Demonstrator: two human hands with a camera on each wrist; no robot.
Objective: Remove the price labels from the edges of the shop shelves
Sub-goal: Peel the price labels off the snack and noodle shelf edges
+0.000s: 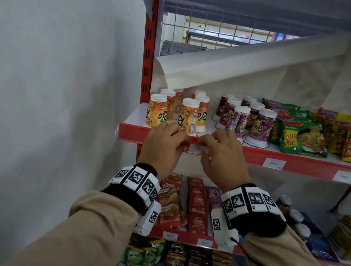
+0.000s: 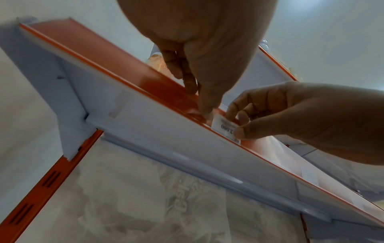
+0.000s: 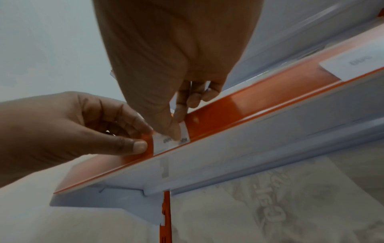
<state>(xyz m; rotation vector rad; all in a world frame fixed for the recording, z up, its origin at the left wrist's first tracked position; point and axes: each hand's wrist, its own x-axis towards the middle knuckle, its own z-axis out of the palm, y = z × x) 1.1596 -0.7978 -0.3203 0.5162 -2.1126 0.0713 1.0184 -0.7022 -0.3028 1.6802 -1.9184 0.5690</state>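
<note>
Small white price label (image 1: pixel 197 148) seated in the red edge strip (image 1: pixel 304 164) of the upper shelf, near its left end, below the orange drink cups (image 1: pixel 186 116); digits "2.000" legible from the left wrist view (image 2: pixel 225 129). Pinched at its right end by the right hand (image 1: pixel 219 156), thumb (image 3: pixel 172 129) over the printed face, index finger behind the top edge, remaining fingers curled above the strip. Left hand (image 1: pixel 163 147) just beside the label's left end, thumb (image 3: pixel 139 146) pressed flat on the red strip, curled fingers hooked over the strip's top; grips the strip, not the label. Hands nearly touching, label between them. Two more white labels (image 1: pixel 274 163) further right along the same strip, under the purple cups (image 1: pixel 261 128) and the instant noodle packs (image 1: pixel 301 140). White sheet (image 1: pixel 263 61) draped behind the goods, one corner folded down. Lower shelf with red sauce sachets (image 1: pixel 198 206) and its own labels (image 1: pixel 170 236). Marker-patterned wristbands (image 1: pixel 138 182) on both wrists, tan sleeves (image 1: pixel 88 234) below.
</note>
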